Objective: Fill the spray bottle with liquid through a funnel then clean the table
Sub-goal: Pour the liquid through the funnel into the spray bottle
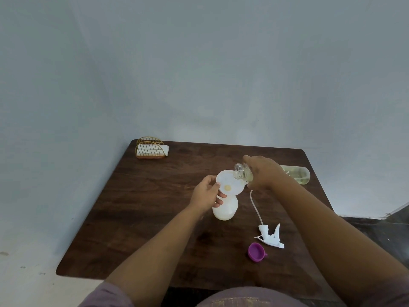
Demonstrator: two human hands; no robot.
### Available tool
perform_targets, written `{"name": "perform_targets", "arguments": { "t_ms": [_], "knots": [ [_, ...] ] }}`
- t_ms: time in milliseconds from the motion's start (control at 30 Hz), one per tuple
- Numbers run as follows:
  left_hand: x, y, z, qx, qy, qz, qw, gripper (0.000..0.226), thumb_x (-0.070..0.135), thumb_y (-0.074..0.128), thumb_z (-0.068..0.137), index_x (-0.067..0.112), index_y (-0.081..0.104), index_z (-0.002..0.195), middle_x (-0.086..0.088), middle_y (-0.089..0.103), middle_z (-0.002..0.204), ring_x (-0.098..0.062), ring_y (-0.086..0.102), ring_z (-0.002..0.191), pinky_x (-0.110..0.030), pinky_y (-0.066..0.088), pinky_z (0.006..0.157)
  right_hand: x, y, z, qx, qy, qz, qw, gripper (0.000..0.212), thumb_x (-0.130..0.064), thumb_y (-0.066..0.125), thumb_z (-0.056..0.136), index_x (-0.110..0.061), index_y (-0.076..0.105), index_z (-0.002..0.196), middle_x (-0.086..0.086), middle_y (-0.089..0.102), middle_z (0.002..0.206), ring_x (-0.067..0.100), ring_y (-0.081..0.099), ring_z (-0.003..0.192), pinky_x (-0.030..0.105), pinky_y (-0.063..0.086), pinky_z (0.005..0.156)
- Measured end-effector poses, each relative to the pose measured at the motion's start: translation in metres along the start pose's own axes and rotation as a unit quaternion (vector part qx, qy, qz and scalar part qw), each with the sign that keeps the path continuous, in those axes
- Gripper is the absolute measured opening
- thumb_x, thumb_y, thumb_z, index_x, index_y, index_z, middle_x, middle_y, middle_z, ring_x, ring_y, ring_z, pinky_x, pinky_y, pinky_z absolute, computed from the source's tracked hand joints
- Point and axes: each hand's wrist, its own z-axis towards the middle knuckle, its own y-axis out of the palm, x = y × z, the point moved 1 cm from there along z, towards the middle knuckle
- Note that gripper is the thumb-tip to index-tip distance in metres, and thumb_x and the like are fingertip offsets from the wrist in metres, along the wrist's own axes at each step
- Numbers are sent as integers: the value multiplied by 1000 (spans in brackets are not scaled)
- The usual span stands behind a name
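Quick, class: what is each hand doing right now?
Left hand: closed on the white funnel.
Right hand: closed on the tilted clear bottle.

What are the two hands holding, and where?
The left hand steadies the white funnel by its rim. The right hand grips the tilted clear bottle around its middle.

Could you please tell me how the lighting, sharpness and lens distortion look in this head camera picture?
Head view: soft, even light, with no glare on the dark wooden table; wide-angle bending bows the table's edges and stretches the forearms; the white funnel looks washed out, its detail lost; the clear plastic bottle of yellowish liquid in the right hand is slightly soft.
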Motion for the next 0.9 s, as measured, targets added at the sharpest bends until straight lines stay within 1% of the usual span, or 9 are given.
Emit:
{"name": "perform_targets", "arguments": {
  "t_ms": [167,333,567,700,833,900],
  "knots": [
    [0,0,0,0,-1,-4,1000,24,24,46,102,19,53,124,-7,73,90,-14,64,63,-23,52,57,1,0,1,4,1,1,1000,40,-22,71,66,-14,45,96,-1,53,86,20,49,76,30,36,62],
    [-1,0,1,1,-3,1,1000,24,24,47,102,20,53,125,-4,72,90,-14,65,65,-22,53,58,0,1,2,3,-1,3,1000,39,-21,70,66,-16,39,90,-3,48,81,21,47,75,30,35,62],
    [0,1,1,0,-2,0,1000,25,23,47,102,19,52,126,-5,72,91,-14,65,65,-22,53,58,-2,-1,1,5,-3,0,1000,39,-21,71,69,-14,44,96,-2,50,84,20,48,76,29,35,62],
    [0,2,3,2,-2,6,1000,26,24,48,102,19,53,126,-3,72,89,-13,65,64,-20,53,57,-3,-1,1,2,-1,1,1000,38,-21,71,69,-15,41,92,-2,49,83,21,48,76,29,36,62],
    [1,0,3,0,-3,0,1000,25,24,47,102,19,53,126,-4,72,91,-13,65,65,-20,53,57,-2,0,2,6,-5,1,1000,38,-23,70,69,-14,45,97,-2,51,85,20,48,76,29,35,63],
    [1,0,3,-1,-4,-3,1000,25,24,47,102,19,53,126,-5,72,91,-13,65,65,-20,53,57,-3,-1,3,1,-3,4,1000,39,-22,71,69,-15,44,95,-3,50,84,19,48,76,29,35,63]
  ]
}}
